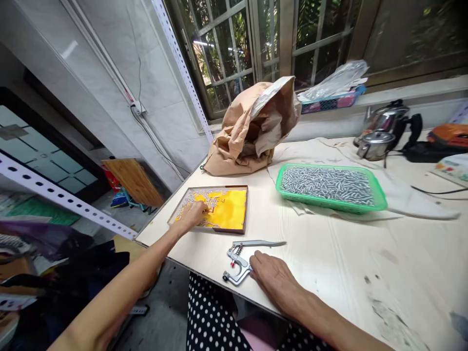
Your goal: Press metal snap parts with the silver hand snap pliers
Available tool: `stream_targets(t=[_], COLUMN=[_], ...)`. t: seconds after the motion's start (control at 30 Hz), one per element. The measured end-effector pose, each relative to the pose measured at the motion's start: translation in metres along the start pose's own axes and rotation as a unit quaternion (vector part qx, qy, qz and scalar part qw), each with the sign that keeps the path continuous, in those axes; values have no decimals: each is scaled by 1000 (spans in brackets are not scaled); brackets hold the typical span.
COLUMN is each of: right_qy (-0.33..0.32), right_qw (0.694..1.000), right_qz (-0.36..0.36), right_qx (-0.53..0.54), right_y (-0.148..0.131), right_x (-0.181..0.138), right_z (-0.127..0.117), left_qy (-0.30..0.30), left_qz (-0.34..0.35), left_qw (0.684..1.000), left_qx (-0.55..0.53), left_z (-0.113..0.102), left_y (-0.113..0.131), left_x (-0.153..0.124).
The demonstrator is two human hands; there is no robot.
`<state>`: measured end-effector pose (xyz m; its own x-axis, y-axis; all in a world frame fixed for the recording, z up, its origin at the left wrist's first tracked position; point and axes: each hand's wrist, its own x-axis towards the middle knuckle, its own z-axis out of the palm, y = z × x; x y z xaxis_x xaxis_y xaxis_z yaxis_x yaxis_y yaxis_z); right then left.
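Observation:
My left hand [194,213] is down in a shallow tray [246,209] with a yellow bottom, fingertips pressed together among small silvery metal pieces [187,199]. Whether a piece is between those fingertips is too small to make out. Just right of the table's front edge, my right hand [272,273] is closed round the lower handle of grey snap-fastener pliers [239,265]. The pliers lie on the tabletop with their upper handle spread away and a spring and a red tip showing at the jaw.
A green plastic basket [334,202] full of small metal pins [325,184] stands at the right. Behind the tray slumps an open brown paper bag [237,131]. Metal kettles [387,124] stand at the back right. A blue basket [331,101] sits on the windowsill.

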<state>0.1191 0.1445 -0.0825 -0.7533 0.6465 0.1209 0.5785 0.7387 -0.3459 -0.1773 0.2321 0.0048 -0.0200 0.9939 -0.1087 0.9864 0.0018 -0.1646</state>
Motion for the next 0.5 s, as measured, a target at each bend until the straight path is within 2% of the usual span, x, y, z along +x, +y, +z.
stream_targets(t=[0.1, 0.23, 0.37, 0.5], right_qy=[14, 29, 34, 23], right_qw=[1000, 999, 999, 999], right_qz=[-6, -19, -35, -31], right_qx=[-3, -4, -4, -6], right_y=[2, 5, 6, 5], right_x=[0, 0, 0, 0], right_z=[4, 10, 11, 5], left_qy=[-23, -23, 3, 52], left_qz=[43, 78, 94, 85], left_qw=[999, 996, 995, 993], left_qx=[-10, -22, -33, -62], left_z=[18, 27, 34, 39], left_y=[-13, -20, -20, -21], left_x=[-5, -4, -4, -8])
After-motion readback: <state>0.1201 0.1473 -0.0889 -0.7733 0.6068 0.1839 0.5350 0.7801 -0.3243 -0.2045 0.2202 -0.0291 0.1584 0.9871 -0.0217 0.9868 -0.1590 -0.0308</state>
